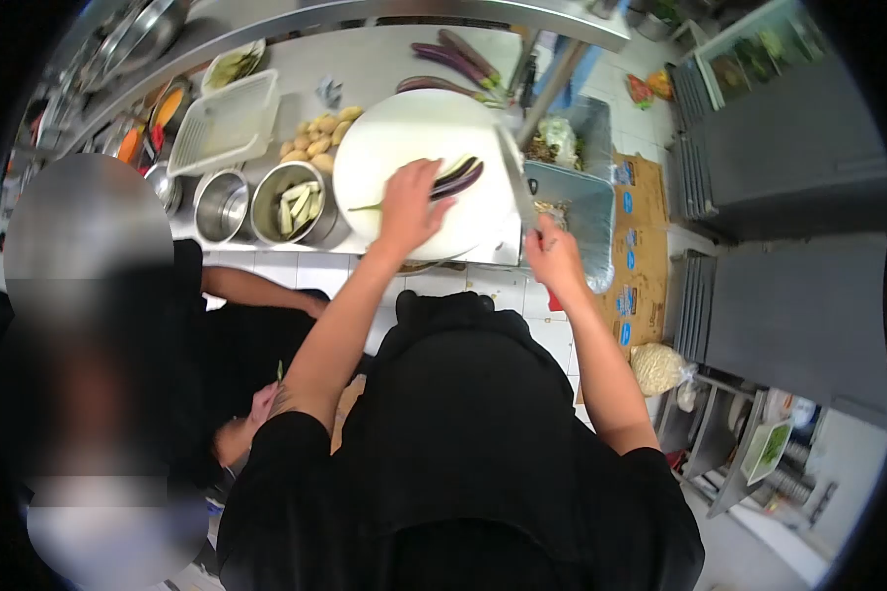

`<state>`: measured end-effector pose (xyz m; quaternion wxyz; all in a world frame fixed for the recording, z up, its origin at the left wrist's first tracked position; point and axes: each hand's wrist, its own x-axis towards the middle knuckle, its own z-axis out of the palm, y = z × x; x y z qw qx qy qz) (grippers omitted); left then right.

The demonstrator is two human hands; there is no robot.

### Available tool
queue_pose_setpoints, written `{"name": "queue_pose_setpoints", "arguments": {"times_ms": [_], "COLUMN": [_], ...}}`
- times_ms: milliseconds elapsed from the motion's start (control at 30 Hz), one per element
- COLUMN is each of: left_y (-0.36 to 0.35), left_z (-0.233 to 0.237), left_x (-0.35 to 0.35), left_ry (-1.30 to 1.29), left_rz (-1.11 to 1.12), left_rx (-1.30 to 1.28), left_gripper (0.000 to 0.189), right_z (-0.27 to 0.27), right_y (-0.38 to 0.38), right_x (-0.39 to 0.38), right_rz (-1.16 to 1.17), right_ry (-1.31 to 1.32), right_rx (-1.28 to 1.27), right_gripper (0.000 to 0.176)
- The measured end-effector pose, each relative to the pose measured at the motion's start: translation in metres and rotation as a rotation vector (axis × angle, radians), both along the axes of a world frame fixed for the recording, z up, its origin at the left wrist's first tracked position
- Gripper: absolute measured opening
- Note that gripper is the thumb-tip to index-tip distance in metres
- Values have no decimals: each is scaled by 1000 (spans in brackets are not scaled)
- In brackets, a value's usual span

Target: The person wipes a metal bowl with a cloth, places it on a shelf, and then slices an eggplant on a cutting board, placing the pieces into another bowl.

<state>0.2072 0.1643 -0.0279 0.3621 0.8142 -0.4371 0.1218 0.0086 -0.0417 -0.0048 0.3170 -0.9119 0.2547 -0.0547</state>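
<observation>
The left hand (412, 202) lies curled over the eggplant (466, 177) on the white cutting board (394, 128) and presses it down. If the round eggplant rolls, the knife (514, 182) could cut this hand. The right hand (554, 254) has its grip closed on the knife handle, blade pointing away.

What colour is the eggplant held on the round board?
Dark purple eggplant, pale where cut; left hand holds it. Head view.

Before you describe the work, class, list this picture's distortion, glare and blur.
Head view: fisheye bends the counter and blackens the corners; the cutting board looks washed out around the eggplant under the left hand; the knife in the right hand looks crisp; a person at left is blurred.
</observation>
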Motion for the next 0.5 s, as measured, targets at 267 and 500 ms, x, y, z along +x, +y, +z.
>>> {"name": "queue_pose_setpoints", "arguments": {"times_ms": [267,500], "left_y": [-40,-22], "left_z": [11,-3], "left_x": [-46,-53], "left_ry": [-5,63], "left_rz": [-62,162], "left_rx": [-17,-16], "left_gripper": [47,45], "right_z": [-44,-26], "right_y": [-15,-11], "right_x": [2,-6], "right_rz": [73,102], "right_ry": [11,103], "right_rx": [27,143], "right_gripper": [23,25]}}
